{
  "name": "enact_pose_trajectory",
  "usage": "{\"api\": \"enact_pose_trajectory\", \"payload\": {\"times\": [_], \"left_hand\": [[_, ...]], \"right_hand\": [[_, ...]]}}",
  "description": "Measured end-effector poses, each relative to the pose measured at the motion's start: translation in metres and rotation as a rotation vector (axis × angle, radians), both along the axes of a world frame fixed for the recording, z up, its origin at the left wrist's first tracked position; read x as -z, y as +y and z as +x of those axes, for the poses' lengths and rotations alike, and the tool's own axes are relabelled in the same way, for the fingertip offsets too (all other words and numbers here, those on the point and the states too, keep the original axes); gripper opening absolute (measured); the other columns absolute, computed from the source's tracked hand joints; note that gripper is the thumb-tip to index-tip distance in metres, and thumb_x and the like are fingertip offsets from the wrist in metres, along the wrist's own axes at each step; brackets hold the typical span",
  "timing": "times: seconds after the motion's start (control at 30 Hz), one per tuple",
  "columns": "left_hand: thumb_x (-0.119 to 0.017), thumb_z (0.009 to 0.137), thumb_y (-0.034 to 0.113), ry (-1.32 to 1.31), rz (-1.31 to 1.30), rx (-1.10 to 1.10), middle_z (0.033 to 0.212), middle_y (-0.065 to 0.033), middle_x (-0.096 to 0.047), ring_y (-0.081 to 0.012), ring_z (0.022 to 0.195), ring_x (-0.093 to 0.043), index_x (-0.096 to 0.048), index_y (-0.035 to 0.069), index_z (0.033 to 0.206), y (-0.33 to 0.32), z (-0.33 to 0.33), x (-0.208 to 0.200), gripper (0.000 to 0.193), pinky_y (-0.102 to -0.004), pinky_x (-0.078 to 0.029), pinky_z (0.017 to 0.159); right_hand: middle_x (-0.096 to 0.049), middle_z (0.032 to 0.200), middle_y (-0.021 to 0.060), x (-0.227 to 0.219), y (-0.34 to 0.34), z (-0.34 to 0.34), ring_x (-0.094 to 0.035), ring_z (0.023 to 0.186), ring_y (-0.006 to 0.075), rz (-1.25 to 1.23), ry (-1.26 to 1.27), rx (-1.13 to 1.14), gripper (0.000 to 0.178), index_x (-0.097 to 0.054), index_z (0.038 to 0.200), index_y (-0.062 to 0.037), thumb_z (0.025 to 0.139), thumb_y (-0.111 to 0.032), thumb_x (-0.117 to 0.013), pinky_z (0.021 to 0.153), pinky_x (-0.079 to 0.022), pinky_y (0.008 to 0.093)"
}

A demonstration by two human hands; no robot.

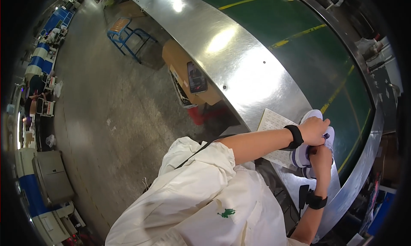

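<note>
A pair of white sneakers with dark blue trim (301, 155) rests at the edge between the metal rim and the green belt. Over the shoes, my left hand (313, 129) has its fingers closed in a pinch near a small dark piece at the upper. Close below it, my right hand (322, 158) is bent in with its fingers curled at the same shoe. What the fingertips grip is hidden. Under the left forearm lies a printed sheet (269, 119), partly covered by the arm and shoes. Each wrist wears a black band.
The metal rim (252, 70) curves alongside a green conveyor belt (299, 45) with yellow lines. A phone (196, 78) lies on a cardboard box (177, 57) left of the rim. A blue-framed stool (124, 34) stands on the floor; machines line the far left.
</note>
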State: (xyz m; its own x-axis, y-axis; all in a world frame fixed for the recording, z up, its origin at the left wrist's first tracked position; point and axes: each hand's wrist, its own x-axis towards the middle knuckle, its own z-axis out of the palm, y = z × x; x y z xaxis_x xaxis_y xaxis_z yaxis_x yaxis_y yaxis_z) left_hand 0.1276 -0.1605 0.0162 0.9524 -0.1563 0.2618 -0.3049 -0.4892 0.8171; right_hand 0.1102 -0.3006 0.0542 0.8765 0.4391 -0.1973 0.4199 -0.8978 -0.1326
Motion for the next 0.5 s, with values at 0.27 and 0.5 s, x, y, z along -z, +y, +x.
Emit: {"api": "enact_pose_trajectory", "payload": {"times": [0.27,0.5], "left_hand": [[-0.063,0.068,0.016,0.031,-0.227,-0.076,0.081,-0.0215,-0.065,-0.0385,0.080,-0.062,-0.046,-0.005,0.119,0.000,-0.012,0.012,0.058,-0.0433,-0.049,0.075],[-0.065,0.073,0.021,0.209,-0.435,-0.009,0.108,-0.0239,-0.061,-0.0361,0.098,-0.061,-0.046,0.001,0.125,0.017,-0.036,0.002,0.060,-0.0390,-0.049,0.085]], "right_hand": [[-0.062,0.081,0.0267,0.029,-0.002,0.009,-0.060,0.082,0.0431,0.005,0.002,0.003,0.017,-0.064,0.083,0.0035,0.069,0.000,-0.054,0.071,-0.047,0.0483],[-0.063,0.080,0.0253,0.026,0.006,0.003,-0.061,0.081,0.0420,0.063,0.014,0.018,0.013,-0.066,0.078,0.0002,0.070,-0.005,-0.057,0.072,-0.047,0.0478]]}}
